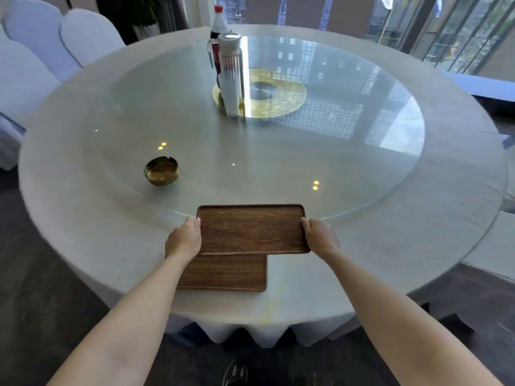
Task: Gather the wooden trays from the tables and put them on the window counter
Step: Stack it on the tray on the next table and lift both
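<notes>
A dark wooden tray (250,229) is held level over the near edge of the round table (418,246). My left hand (184,240) grips its left short side and my right hand (320,237) grips its right short side. A second wooden tray (225,273) lies flat on the tablecloth beneath it, shifted toward me and to the left, partly covered by the upper tray and my left wrist. Whether the upper tray touches the lower one I cannot tell.
A glass turntable (348,151) covers the table's middle, bearing a brass bowl (161,171), a tall white pitcher (231,76) and a cola bottle (218,23). White-covered chairs (83,34) stand at the left. Windows run along the back right.
</notes>
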Action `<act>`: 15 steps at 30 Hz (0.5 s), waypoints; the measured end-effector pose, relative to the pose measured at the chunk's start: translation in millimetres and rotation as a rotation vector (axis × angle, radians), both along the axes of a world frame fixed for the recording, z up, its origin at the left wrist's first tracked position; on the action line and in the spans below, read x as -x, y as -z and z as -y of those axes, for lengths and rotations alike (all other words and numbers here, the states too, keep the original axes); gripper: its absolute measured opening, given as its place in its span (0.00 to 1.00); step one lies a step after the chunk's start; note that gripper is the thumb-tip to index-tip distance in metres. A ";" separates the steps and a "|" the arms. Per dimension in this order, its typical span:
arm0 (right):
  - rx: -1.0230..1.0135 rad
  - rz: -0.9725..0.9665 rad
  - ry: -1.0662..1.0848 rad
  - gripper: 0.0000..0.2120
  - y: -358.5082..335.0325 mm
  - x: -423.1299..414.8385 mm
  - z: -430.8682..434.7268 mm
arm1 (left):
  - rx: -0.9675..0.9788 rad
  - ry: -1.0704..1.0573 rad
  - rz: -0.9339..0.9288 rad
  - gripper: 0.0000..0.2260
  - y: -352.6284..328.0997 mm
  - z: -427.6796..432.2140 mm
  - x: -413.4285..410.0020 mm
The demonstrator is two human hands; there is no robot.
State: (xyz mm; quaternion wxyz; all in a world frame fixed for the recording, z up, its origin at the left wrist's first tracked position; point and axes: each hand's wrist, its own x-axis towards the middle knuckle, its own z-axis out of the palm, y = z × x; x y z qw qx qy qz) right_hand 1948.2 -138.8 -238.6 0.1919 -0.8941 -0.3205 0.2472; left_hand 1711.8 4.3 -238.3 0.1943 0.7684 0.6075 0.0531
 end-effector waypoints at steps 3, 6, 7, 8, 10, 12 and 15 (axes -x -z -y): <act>0.025 0.009 -0.037 0.23 13.3 31.0 -14.3 | 0.025 -0.018 -0.018 0.20 12.6 -15.1 31.7; 0.048 0.032 -0.060 0.23 27.0 56.7 -20.0 | 0.052 -0.016 -0.028 0.20 27.6 -22.4 55.7; 0.061 0.044 -0.060 0.23 30.4 63.5 -20.4 | 0.064 -0.010 -0.030 0.20 32.2 -23.4 61.3; 0.079 0.060 -0.062 0.23 33.3 69.5 -20.2 | 0.079 -0.005 -0.035 0.20 36.8 -24.0 66.0; 0.132 0.095 -0.080 0.23 38.4 79.1 -18.9 | 0.110 -0.003 -0.045 0.20 45.4 -25.6 71.9; 0.182 0.116 -0.095 0.23 43.2 85.8 -17.0 | 0.136 0.007 -0.056 0.20 52.9 -26.9 75.4; 0.229 0.118 -0.102 0.22 51.8 92.4 -13.4 | 0.154 0.023 -0.068 0.20 61.7 -27.8 79.8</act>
